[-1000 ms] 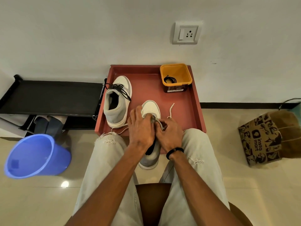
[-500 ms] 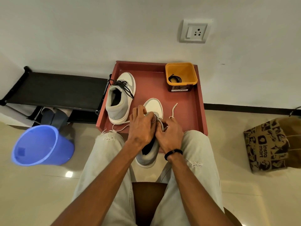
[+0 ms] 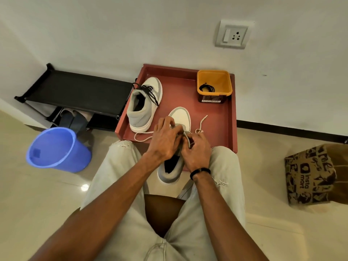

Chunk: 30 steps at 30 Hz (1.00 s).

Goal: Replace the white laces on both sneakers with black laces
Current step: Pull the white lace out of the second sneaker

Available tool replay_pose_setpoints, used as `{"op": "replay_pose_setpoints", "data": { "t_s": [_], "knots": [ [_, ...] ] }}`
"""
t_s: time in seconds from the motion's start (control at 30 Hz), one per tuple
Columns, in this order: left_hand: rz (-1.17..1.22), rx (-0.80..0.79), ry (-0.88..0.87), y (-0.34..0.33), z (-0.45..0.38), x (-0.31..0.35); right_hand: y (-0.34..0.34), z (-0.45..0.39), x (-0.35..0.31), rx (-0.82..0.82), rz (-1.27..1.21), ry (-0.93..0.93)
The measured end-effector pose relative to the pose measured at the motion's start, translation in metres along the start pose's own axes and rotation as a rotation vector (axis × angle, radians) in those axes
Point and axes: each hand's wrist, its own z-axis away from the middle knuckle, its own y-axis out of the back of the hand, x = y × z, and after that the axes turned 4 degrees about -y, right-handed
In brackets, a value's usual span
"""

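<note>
The right hand point(image 3: 195, 153) has drawn back a little, pinching the white lace point(image 3: 187, 140) it works loose; the left hand point(image 3: 165, 140) grips the near sneaker point(image 3: 180, 117) beneath both hands (heel toward the lap). The black-laced sneaker point(image 3: 145, 102) stands on the red tray point(image 3: 222, 125), left of them.

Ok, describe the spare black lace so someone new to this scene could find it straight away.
Start at the shallow red tray against the white wall. In its far right corner stands a square yellow plastic tub. The coiled black lace lies loose inside that tub, unlike the black lace already threaded through the grey and white sneaker at the tray's left.
</note>
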Motion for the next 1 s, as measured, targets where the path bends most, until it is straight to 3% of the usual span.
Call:
{"op": "replay_pose_setpoints", "data": {
  "t_s": [0.2,0.3,0.53,0.7,1.0],
  "knots": [
    [0.294,0.249,0.227,0.001,0.013,-0.003,-0.001,-0.001,-0.003,0.029,0.004,-0.015],
    [0.401,0.256,0.32,0.003,0.021,0.001,-0.002,-0.002,-0.005,0.035,0.021,-0.021],
    [0.18,0.132,0.135,-0.004,0.027,-0.009,-0.007,0.005,-0.016,0.042,0.053,-0.028],
    [0.118,0.159,0.159,-0.008,0.021,-0.006,-0.006,0.014,-0.015,0.052,0.121,0.023],
    [0.434,0.351,0.272,0.003,0.02,-0.007,-0.009,0.014,-0.012,0.123,0.138,-0.017]
  ]
}}
